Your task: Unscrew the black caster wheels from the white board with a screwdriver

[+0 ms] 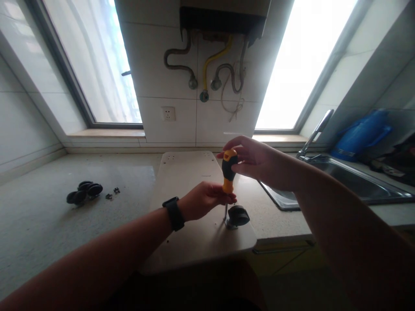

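An orange and black screwdriver (229, 169) stands upright over a pale board (191, 172), its shaft reaching down to the metal plate of a black caster wheel (239, 215) near the board's front right corner. My right hand (248, 157) has its fingers wrapped around the handle from the right. Lower down, my left hand (207, 198) is closed at the base of the handle and top of the shaft. A dark watch is on the left wrist. The screwdriver's tip is hard to make out beside the caster.
Several black caster wheels (84, 191) lie on the left of the countertop (129, 170), next to small piles of screws (113, 193). A metal sink (343, 179) with a tap (316, 131) is at the right, with a blue container (361, 134) behind it. Pipes hang on the wall.
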A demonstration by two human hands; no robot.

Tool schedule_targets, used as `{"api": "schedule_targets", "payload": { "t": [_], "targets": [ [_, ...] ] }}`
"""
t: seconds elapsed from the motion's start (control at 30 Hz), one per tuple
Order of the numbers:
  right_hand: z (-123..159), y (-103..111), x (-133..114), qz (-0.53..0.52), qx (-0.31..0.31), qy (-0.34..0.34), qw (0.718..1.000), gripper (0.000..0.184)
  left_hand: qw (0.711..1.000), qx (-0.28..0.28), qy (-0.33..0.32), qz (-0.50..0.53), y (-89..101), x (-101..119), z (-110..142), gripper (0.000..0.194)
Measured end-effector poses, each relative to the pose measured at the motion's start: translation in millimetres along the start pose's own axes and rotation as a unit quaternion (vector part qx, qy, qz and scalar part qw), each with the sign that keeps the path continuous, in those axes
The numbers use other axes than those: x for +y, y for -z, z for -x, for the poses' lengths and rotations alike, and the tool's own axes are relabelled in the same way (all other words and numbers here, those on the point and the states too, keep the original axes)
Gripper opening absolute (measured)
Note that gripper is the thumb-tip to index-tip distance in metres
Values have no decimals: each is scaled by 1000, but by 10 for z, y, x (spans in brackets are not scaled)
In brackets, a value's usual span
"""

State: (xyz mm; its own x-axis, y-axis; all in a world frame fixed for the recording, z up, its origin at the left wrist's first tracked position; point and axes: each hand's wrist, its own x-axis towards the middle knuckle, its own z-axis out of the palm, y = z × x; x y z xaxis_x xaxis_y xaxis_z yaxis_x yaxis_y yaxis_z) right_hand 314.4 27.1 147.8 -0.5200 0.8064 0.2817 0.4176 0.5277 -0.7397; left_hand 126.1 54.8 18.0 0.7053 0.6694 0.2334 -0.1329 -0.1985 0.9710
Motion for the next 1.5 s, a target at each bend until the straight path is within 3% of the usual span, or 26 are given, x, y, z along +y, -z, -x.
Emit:
{"api": "schedule_targets", "payload": {
  "t": [0.2, 0.43, 0.53, 0.63, 0.73, 0.83, 0.97, 1.13, 1.23, 1.3, 1.5],
  "targets": [
    [-44, -115, -22, 104, 128, -44, 985, 35, 999, 34, 11, -27, -1, -63, -41, 22],
    [-53, -95, 36, -64, 61, -23, 996, 27, 997, 59, 23, -44, 23, -33, -55, 29],
    [-59, -121, 23, 16, 77, -47, 996, 28, 998, 54, 11, -43, 5, -6, -66, 33],
    [-47, -147, 1, 80, 95, -50, 991, 47, 997, 60, 8, -47, -29, 10, -83, 37],
    [-28, -158, 15, 41, 105, -55, 992, 53, 994, 78, 18, -71, -60, 10, -99, 38],
    [-20, -156, 48, -31, 90, -40, 995, 43, 993, 85, 20, -74, -63, 18, -100, 39],
    [-30, -147, 59, -40, 82, -29, 995, 38, 999, 25, 16, -46, -4, 40, -67, 41],
    [-53, -155, 68, 76, 131, -34, 988, 37, 998, -30, 58, 4, 80, -14, -13, 31],
    [-49, -179, 81, 94, 117, -19, 989, 28, 998, -11, 63, 24, 76, -46, -4, 22],
    [-40, -198, 79, 76, 106, -14, 991, 33, 998, 1, 54, 10, 59, -51, -7, 19],
    [-39, -228, 67, 4, 119, -20, 993, 35, 998, 37, 32, -25, 32, -46, -16, 26]
  ]
}}
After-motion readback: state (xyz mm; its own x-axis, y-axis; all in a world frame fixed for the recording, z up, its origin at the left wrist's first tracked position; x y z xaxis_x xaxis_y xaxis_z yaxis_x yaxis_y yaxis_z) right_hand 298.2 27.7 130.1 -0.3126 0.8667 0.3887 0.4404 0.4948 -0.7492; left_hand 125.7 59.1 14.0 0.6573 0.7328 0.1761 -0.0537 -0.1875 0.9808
